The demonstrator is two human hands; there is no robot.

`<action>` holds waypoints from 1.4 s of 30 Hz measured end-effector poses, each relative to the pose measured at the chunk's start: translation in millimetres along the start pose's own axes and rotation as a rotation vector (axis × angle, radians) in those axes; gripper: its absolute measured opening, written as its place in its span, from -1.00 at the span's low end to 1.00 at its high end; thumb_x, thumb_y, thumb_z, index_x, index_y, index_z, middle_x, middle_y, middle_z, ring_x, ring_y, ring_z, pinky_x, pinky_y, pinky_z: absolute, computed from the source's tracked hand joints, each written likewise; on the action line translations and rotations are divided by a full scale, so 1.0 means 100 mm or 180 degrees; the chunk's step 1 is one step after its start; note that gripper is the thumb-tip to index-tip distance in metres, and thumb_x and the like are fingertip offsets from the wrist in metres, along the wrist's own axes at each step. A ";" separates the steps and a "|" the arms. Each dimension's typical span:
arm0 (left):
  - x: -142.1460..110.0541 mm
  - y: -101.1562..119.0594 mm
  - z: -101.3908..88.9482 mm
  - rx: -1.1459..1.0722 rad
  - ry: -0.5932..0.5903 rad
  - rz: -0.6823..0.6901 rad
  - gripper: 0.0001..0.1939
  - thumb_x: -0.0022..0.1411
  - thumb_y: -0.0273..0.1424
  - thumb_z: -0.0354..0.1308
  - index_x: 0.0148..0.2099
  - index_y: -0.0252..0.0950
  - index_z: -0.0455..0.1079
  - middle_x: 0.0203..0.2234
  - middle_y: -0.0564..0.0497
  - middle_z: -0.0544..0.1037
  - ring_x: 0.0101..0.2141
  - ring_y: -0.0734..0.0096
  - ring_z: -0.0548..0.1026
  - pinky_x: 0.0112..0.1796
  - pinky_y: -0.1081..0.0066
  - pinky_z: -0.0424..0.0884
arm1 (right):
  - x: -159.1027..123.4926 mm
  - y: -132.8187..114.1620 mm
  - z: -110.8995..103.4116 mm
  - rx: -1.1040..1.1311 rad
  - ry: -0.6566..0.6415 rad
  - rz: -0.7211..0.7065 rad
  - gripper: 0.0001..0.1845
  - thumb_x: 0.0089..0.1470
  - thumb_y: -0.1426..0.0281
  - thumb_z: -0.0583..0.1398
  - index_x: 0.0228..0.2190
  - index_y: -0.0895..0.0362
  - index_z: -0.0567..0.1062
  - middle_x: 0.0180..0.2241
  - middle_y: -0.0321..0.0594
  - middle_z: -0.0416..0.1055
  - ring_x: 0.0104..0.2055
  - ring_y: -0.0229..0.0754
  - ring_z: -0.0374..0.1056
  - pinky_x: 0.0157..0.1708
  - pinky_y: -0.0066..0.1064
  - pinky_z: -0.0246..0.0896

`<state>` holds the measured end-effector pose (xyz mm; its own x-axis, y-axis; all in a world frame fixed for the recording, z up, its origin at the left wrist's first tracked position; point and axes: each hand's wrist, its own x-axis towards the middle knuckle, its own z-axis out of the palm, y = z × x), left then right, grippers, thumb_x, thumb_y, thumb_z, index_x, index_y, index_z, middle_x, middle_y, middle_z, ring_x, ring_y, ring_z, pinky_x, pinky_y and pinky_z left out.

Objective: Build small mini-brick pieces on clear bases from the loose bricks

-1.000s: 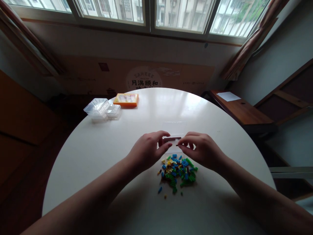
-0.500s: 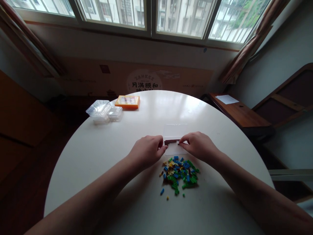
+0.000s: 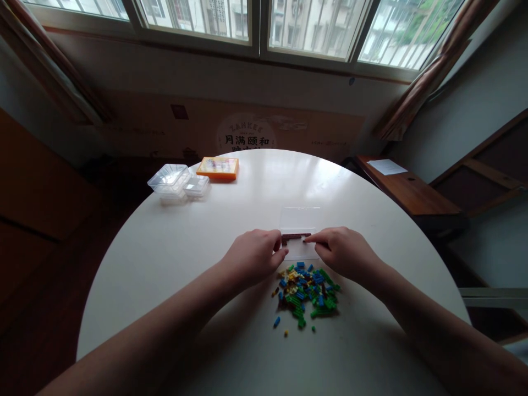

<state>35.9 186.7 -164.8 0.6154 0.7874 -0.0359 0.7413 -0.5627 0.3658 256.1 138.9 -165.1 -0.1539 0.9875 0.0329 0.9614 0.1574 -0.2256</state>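
Observation:
A clear plastic case (image 3: 300, 253), its lid (image 3: 300, 216) folded back, lies on the white table. Inside it, dark brown bricks (image 3: 292, 236) form a row along the hinge side, with a short stub at the left end. My left hand (image 3: 258, 253) has curled fingers and thumb at the case's left edge, gripping it. My right hand (image 3: 344, 250) stretches its index finger onto a small dark brick (image 3: 304, 240) just below the row's right end. Its thumb is apart, and nothing shows between the fingers. A pile of small blue, green, yellow and brown bricks (image 3: 307, 291) lies just nearer than the case.
The round white table (image 3: 165, 264) fills the middle. Clear plastic boxes (image 3: 169, 180) and an orange box (image 3: 217, 168) stand at its far left. A few loose bricks (image 3: 276, 322) lie in front of the pile. A wooden chair (image 3: 406, 187) stands beyond the right edge.
My right hand has gone from pinching the small dark brick to pressing on it with the index finger, thumb let go. My left hand stays at the case's left edge.

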 end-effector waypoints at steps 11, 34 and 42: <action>0.01 0.00 0.00 0.0036 -0.0095 0.0007 -0.75 0.28 -0.18 0.04 -0.29 -0.23 0.41 -0.39 -0.02 0.55 -0.43 0.32 0.42 -0.47 0.39 0.16 | 0.00 -0.04 0.02 -0.0226 0.0053 0.0059 -0.64 0.15 0.38 0.09 -0.14 -0.12 0.63 -0.19 -0.35 0.59 -0.25 -0.15 0.49 -0.30 -0.32 0.36; 0.01 0.01 0.01 0.0063 -0.0040 0.0017 -0.75 0.28 -0.17 0.04 -0.30 -0.22 0.41 -0.39 -0.01 0.55 -0.42 0.31 0.44 -0.47 0.39 0.18 | -0.01 -0.02 0.04 -0.0248 0.0182 0.0035 -0.61 0.15 0.40 0.10 -0.09 -0.14 0.60 -0.16 -0.35 0.59 -0.23 -0.13 0.50 -0.29 -0.32 0.37; 0.01 0.01 -0.01 0.0078 -0.0101 0.0028 -0.74 0.28 -0.18 0.03 -0.30 -0.24 0.39 -0.39 -0.03 0.55 -0.41 0.28 0.45 -0.46 0.35 0.20 | 0.02 -0.03 0.05 -0.0280 0.0138 -0.0005 -0.63 0.16 0.38 0.10 -0.10 -0.10 0.61 -0.16 -0.28 0.59 -0.24 -0.12 0.51 -0.29 -0.30 0.39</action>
<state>37.2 186.8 -163.6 0.6298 0.7743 -0.0623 0.7420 -0.5759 0.3433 251.7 140.0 -168.8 -0.1471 0.9862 0.0757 0.9778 0.1565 -0.1393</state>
